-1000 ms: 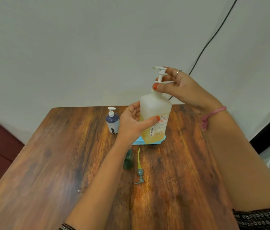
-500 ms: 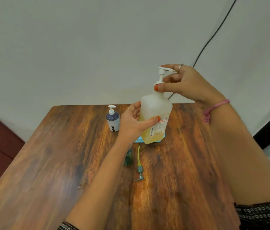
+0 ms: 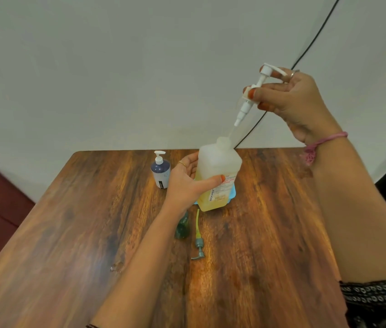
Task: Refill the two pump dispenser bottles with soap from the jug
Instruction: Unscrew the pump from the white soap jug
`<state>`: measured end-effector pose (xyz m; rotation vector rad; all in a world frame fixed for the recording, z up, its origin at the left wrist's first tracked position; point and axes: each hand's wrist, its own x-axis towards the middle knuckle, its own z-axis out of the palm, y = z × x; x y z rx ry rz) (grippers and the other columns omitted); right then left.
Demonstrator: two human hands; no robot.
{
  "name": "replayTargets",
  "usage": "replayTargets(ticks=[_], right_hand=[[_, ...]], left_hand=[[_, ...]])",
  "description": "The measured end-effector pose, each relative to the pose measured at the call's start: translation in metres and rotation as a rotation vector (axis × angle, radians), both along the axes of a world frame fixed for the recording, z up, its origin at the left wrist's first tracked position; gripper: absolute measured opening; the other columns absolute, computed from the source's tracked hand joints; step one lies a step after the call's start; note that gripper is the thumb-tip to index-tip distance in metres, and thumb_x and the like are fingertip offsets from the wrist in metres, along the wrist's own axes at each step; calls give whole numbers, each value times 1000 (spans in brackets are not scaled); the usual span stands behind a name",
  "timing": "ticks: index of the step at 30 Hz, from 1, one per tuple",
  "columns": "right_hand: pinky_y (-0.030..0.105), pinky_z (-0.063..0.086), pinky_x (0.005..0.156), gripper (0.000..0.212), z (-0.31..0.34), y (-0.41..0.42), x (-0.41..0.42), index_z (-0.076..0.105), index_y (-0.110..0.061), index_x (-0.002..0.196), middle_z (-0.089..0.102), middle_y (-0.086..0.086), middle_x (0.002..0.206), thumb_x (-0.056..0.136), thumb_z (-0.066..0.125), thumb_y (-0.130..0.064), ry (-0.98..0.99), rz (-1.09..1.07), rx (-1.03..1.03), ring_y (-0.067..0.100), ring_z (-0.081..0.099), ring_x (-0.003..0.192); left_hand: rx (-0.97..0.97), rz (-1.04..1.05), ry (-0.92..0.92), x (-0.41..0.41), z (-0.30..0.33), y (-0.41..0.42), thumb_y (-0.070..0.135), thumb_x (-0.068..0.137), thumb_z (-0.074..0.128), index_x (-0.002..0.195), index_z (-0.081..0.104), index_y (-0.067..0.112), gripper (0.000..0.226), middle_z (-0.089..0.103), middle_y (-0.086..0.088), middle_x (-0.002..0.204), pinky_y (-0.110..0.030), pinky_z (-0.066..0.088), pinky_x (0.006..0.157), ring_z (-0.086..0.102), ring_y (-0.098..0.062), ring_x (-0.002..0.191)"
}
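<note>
My right hand (image 3: pixel 298 102) pinches the jug's white pump (image 3: pixel 256 91) at its collar, fingers curled round it, holding it tilted above the open neck with the clear dip tube's end at the mouth. My left hand (image 3: pixel 187 183) wraps the jug (image 3: pixel 218 171), thumb across the label, steadying it where it stands on a blue tray (image 3: pixel 232 194) at the far middle of the wooden table (image 3: pixel 270 245). The soap sits in the lower part (yellowish, maybe half full). A green bottle (image 3: pixel 182 227) shows just under my left forearm, its grey pump (image 3: pixel 198 245) lying beside it; the capped blue dispenser (image 3: pixel 160 171) stands left of the jug. I judge the tube likely to drip soap wherever I swing it, and the jug could tip if my left grip slackens.
</note>
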<state>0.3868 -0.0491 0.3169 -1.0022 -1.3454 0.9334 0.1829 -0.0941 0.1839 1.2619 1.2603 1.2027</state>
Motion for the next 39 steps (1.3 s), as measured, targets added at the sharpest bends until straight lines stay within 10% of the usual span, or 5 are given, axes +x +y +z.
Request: replayTargets(ticks=[20, 39], right_hand=[[43, 53, 95, 27, 0, 9, 10, 60, -12, 103, 74, -12, 75, 82, 72, -3, 194, -75, 70, 28, 69, 100], [40, 52, 94, 44, 0, 9, 18, 60, -5, 106, 63, 14, 108, 68, 78, -16, 265, -100, 73, 25, 70, 99]], left_hand=[[-8, 10, 26, -15, -6, -3, 14, 66, 89, 125, 51, 24, 71, 64, 6, 123, -40, 58, 91, 61, -16, 116], [-16, 30, 55, -29, -14, -5, 22, 62, 91, 131, 53, 18, 79, 65, 5, 124, -42, 58, 90, 62, -16, 116]])
